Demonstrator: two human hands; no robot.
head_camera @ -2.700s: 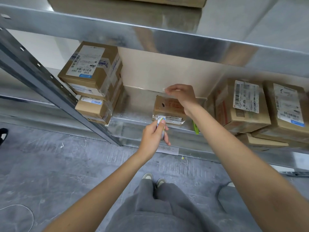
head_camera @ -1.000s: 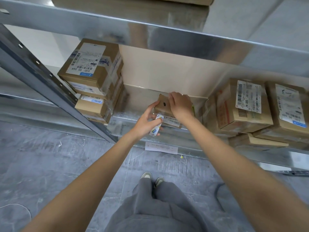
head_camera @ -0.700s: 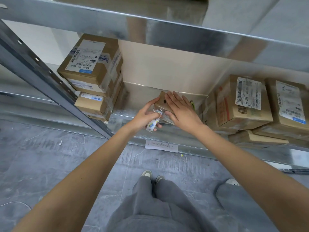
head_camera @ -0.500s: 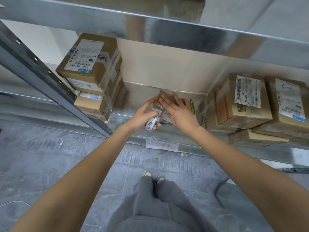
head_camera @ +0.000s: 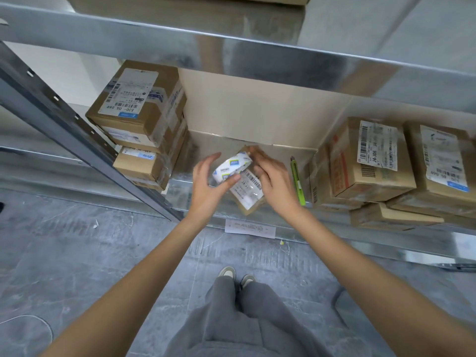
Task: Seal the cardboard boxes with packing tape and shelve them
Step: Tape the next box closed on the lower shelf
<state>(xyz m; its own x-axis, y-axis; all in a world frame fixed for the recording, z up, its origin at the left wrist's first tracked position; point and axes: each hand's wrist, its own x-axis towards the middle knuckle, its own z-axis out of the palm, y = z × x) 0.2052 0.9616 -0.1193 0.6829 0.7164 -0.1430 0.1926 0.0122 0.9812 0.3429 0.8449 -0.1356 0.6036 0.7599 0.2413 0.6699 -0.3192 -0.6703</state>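
The small cardboard box (head_camera: 247,191) now sits tipped and turned on the metal shelf (head_camera: 185,191) at the centre of the view, its barcode label facing up toward the camera, whereas half a second ago it lay flatter under a spread palm with the label hidden on its front edge. At its 10 o'clock the roll of packing tape (head_camera: 231,169), which had been tucked low against the box front, has been lifted onto the box's upper left corner. The left hand (head_camera: 208,184) cups the roll loosely, thumb under it and fingers fanned open rather than clenched; the right hand (head_camera: 273,181), at the box's 3 o'clock, presses curled fingers against the box's right side and top, steadying it more than gripping. This probably means a fresh face is being presented for another strip, so sealing looks unfinished and shelving of this box is yet to come. At 3 o'clock beyond the right hand lies a green utility knife (head_camera: 298,182), likely for cutting the tape. Farther out, stacked labelled boxes (head_camera: 139,117) stand at 10 o'clock, and more parcels (head_camera: 373,161) at 3 o'clock. A paper slip (head_camera: 249,228) lies on the floor at 6 o'clock.
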